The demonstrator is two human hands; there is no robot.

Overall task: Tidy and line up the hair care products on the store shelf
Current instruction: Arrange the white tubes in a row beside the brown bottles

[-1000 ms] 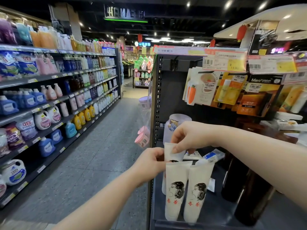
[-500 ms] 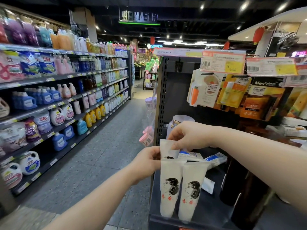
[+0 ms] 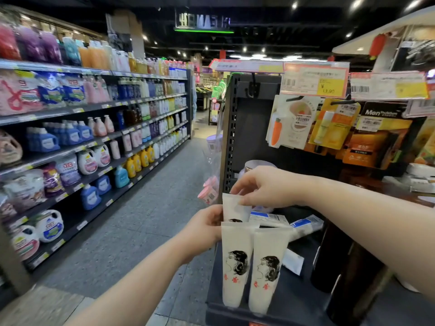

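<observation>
Lower centre on the shelf (image 3: 296,300), two white tubes (image 3: 236,267) bearing a dark-haired profile stand upright. The right hand (image 3: 264,187) pinches a third tube (image 3: 231,208) behind them in its grip, and the left hand (image 3: 204,225) seemingly holds its edge.

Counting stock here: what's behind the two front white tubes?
A third white tube stands behind the left front tube, its top pinched by the right hand, its side held by the left hand. Its lower part is covered.

White tubes (image 3: 236,262) with black portrait print and red characters
</observation>
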